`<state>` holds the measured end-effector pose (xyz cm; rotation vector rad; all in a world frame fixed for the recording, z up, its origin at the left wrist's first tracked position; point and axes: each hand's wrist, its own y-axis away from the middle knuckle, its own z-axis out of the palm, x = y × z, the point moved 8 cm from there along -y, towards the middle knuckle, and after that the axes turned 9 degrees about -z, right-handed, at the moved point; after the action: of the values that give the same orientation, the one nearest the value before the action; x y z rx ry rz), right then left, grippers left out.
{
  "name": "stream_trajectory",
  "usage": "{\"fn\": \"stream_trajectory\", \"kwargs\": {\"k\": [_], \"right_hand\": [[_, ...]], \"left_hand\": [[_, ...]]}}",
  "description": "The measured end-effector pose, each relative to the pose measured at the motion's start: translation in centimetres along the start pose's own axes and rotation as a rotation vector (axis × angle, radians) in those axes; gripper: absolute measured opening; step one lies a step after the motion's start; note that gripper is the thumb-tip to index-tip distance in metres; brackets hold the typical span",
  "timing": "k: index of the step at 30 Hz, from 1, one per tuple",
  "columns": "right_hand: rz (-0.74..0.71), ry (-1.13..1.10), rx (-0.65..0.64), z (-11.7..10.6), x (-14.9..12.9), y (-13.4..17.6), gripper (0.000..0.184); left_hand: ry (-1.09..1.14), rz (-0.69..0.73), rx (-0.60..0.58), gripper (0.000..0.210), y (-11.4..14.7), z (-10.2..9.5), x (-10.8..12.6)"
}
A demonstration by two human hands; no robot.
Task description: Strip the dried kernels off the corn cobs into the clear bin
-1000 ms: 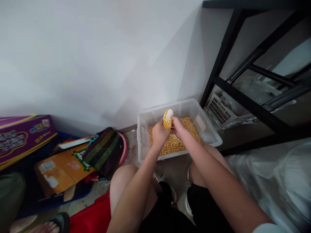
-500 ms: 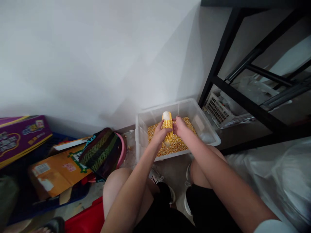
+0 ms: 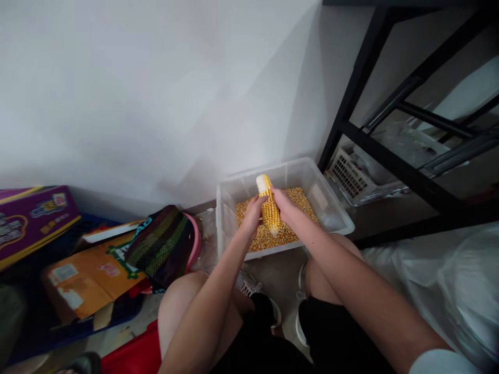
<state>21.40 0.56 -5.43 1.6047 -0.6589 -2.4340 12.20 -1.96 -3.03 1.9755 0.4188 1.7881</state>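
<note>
An ear of corn [image 3: 270, 212] is held over a clear plastic bin [image 3: 230, 189]. Its far end is bare and whitish, while yellow kernels cover most of the rest. My left hand [image 3: 254, 212] grips the ear from its left side, thumb across the top. On the opposite side my right hand [image 3: 283, 203] closes around it, its fingers partly hidden behind the ear. Loose corn kernels [image 3: 300, 200] spread over the floor of the bin beneath both hands.
A black metal frame [image 3: 384, 156] and a white basket [image 3: 349, 176] stand to the right. On the left are a purple box [image 3: 35, 221], an orange carton [image 3: 93, 275], a dark mesh bag [image 3: 163, 246] and a pink basin [image 3: 196, 241]. A white wall [image 3: 156, 93] rises behind the bin.
The ear has tilted, its bare end swinging left and its near end right. My right hand has moved in from beside the ear to wrap closer around it.
</note>
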Motion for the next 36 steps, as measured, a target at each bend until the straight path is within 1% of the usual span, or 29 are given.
{"fn": "stream_trajectory", "kwargs": {"k": [2,3,7,9,12,15,20,25,27,30,33,35,36], "right_hand": [[-0.057,0.004,-0.018,0.3,-0.3,0.2,0.022],[-0.101,0.023,-0.020,0.5,-0.5,0.3,0.021],[-0.316,0.224,0.045,0.3,-1.1,0.1,0.024],[-0.394,0.313,0.080,0.2,-1.3,0.0,0.027],[-0.459,0.381,0.090,0.4,-1.5,0.3,0.030],[-0.470,0.450,0.088,0.6,-1.6,0.8,0.032],[-0.469,0.541,0.140,0.5,-2.0,1.8,0.032],[-0.480,0.613,0.162,0.5,-2.4,3.0,0.034],[-0.495,0.603,0.152,0.6,-2.6,3.2,0.034],[-0.488,0.579,0.152,0.3,-2.7,2.8,0.033],[-0.436,0.525,0.171,-0.4,-2.3,1.8,0.035],[-0.404,0.444,0.181,-1.0,-2.0,1.1,0.036],[-0.394,0.401,0.182,-1.2,-1.9,0.8,0.037]], "left_hand": [[0.015,-0.023,-0.032,0.056,-0.4,0.2,0.1],[0.018,-0.002,-0.033,0.055,-0.5,0.3,0.4],[-0.038,0.173,0.069,0.045,-0.5,0.0,2.2],[-0.070,0.210,0.126,0.042,-0.2,0.0,2.7],[-0.055,0.257,0.148,0.041,0.2,0.1,2.9],[0.010,0.272,0.154,0.041,-0.1,0.0,2.5],[0.013,0.201,0.160,0.050,-1.1,0.0,1.2],[-0.021,0.182,0.215,0.054,-1.0,-0.3,1.3],[-0.027,0.159,0.234,0.055,-1.0,-0.3,1.2],[0.058,0.080,0.249,0.055,-1.6,-0.5,0.5],[0.145,-0.010,0.203,0.053,-2.5,-0.5,-0.4],[0.110,-0.083,0.182,0.054,-2.9,-0.8,-0.8],[0.063,-0.107,0.194,0.056,-3.1,-1.3,-0.8]]}}
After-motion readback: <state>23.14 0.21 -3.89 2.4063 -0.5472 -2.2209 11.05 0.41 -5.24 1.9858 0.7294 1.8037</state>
